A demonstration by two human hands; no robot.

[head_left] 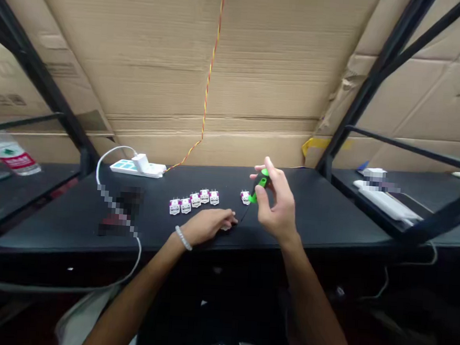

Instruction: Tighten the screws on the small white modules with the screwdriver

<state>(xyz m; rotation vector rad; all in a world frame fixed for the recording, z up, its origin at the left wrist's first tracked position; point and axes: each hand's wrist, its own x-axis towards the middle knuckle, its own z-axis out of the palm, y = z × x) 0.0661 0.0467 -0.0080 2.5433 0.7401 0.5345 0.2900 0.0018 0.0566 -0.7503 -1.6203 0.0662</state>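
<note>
My right hand (pixel 278 206) grips a green and black screwdriver (pixel 261 182) above the black tabletop, its thin dark shaft slanting down and left. The shaft's tip is close to the fingers of my left hand (pixel 207 225), which rests low over the table near its front edge. Those left fingers are bent together around something small, mostly hidden beneath them. Behind the left hand, several small white and purple blocks (pixel 195 200) sit in a slanted row. One more such block (pixel 245 197) lies apart, just left of the screwdriver.
A white power strip (pixel 151 170) with a plugged-in charger (pixel 140 162) lies back left; its white cable (pixel 138 250) loops over the front edge. A twisted red-yellow wire (pixel 206 97) hangs behind. Black metal frame posts (pixel 374 82) flank the table. A bottle (pixel 14 153) stands far left.
</note>
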